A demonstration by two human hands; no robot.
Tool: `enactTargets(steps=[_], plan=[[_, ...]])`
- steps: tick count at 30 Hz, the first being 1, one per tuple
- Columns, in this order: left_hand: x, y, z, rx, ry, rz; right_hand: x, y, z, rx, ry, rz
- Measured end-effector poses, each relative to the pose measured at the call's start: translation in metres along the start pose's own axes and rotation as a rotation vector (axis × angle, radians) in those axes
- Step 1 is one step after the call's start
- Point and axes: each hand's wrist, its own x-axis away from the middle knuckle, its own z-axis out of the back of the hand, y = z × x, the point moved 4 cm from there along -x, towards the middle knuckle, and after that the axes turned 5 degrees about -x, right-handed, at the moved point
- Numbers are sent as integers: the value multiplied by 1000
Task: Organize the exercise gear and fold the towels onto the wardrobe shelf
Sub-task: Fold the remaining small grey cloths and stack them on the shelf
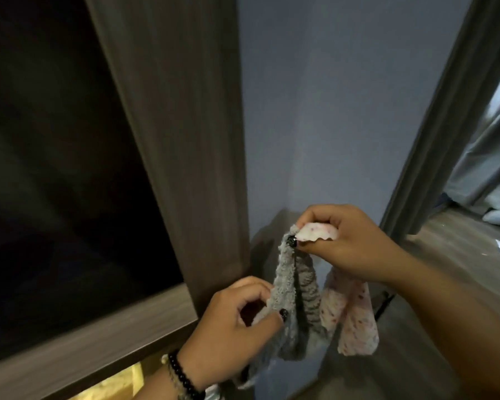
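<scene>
Beside the dark wardrobe (pixel 70 168), her left hand (pixel 231 327) pinches the grey towel (pixel 289 298); the right hand (pixel 338 243) pinches grey and spotted towel (pixel 350 316) together midair. Such a shallow grip could let either slip to the floor (pixel 416 356).

Both hands are up in front, close together. Left hand (pixel 237 321) sits lower, fingers curled in, thumb and forefinger pinching the edge of the grey towel (pixel 289 307); dark nail polish shows on the thumb. There's a black bead bracelet (pixel 182 376) on that wrist. Right hand (pixel 341 241) is higher and a bit further out, forearm coming in from the lower right, fingers bent down over a pink spotted cloth (pixel 350 313) and the towel's top corner, pinching both.
</scene>
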Motion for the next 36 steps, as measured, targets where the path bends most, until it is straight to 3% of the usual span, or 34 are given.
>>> enactTargets(steps=[9,15,20,26,30,33,36], plan=[[76,-29,33,37,104,107,17,-23,-74,1,9,55],[144,-79,37,80,118,101,61,-7,-127,12,132,124],[218,-133,26,-77,236,42,118,19,-181,89,292,212],[319,-149,17,-239,323,-7,195,26,-231,314,417,312],[376,-168,23,-306,399,75,222,34,-251,311,434,243],[410,-189,31,-236,429,255,228,42,-260,344,375,136],[430,-211,32,243,456,462,227,53,-271,348,299,38]])
